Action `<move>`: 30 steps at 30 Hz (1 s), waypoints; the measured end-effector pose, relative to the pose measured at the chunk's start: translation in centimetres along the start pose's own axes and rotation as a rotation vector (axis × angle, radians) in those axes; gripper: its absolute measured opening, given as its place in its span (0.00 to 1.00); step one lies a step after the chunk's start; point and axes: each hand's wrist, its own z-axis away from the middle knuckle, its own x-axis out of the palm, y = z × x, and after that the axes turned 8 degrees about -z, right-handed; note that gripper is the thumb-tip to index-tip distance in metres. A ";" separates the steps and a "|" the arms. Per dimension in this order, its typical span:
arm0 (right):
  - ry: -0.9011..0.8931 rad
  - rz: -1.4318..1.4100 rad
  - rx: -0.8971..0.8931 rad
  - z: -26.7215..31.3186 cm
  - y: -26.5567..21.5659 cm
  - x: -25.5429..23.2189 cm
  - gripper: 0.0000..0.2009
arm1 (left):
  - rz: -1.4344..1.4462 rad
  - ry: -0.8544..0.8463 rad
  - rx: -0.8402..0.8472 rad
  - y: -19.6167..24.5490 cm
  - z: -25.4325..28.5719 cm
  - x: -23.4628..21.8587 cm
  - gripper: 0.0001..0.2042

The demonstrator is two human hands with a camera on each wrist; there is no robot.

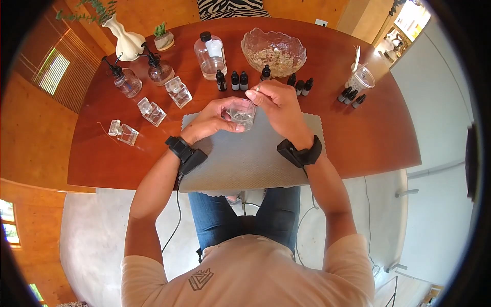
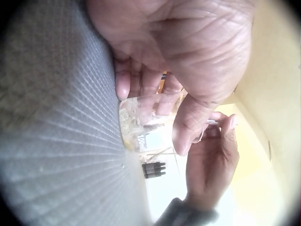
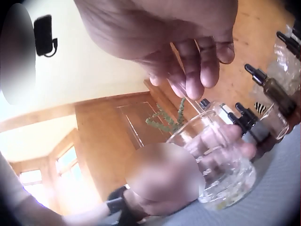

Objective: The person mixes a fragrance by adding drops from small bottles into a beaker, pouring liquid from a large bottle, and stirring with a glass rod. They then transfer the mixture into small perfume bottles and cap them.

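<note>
A small clear glass beaker [image 1: 244, 121] with a 100 ml mark stands on the grey mat, a little clear liquid at its bottom. My left hand [image 1: 215, 118] grips it from the left, thumb on the near side and fingers round the far side. Over the beaker's rim, my right hand [image 1: 281, 108] pinches a thin stirring rod [image 2: 212, 122] between thumb and fingers. In the right wrist view the beaker [image 3: 225, 183] appears close below the right hand's fingertips, and the rod slants down toward its mouth; the rod's lower end is hard to make out.
Several black-capped dropper bottles [image 1: 235, 81] line the mat's far side. Behind them are a large clear bottle [image 1: 210, 64] and a glass bowl [image 1: 273, 53]. Square glass bottles [image 1: 152, 112] and pump bottles [image 1: 128, 83] occupy the left; a plastic cup [image 1: 360, 78] stands right.
</note>
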 end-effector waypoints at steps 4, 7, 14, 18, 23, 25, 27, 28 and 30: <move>-0.076 -0.158 0.108 0.1 0.0 -0.1 0.13 | -0.019 -0.007 -0.019 -0.3 0.0 -0.2 0.32; 0.004 0.012 -0.015 -0.1 0.2 0.0 0.13 | -0.040 -0.006 -0.012 -0.3 0.0 -0.2 0.32; 0.007 -0.094 0.076 0.1 -0.1 0.0 0.14 | -0.056 -0.002 -0.009 -0.2 -0.1 -0.2 0.32; -0.046 -0.005 0.081 0.0 0.2 -0.6 0.11 | -0.044 0.005 -0.009 0.0 0.0 -0.1 0.32; 0.048 0.075 -0.062 -0.2 0.7 -0.4 0.13 | -0.054 0.008 -0.005 -0.3 -0.1 -0.1 0.33; -0.054 -0.116 0.123 0.1 0.5 -0.5 0.12 | -0.053 0.006 -0.008 -0.1 -0.1 -0.2 0.33; -0.064 -0.093 0.144 0.2 0.2 -0.6 0.12 | -0.044 0.002 -0.014 0.1 0.0 -0.1 0.33; -0.023 0.026 0.073 0.1 0.0 -0.5 0.12 | -0.045 0.001 -0.011 0.1 -0.1 -0.1 0.33; -0.021 0.026 0.059 0.0 0.0 -0.4 0.13 | -0.046 0.000 -0.008 0.1 0.0 -0.1 0.33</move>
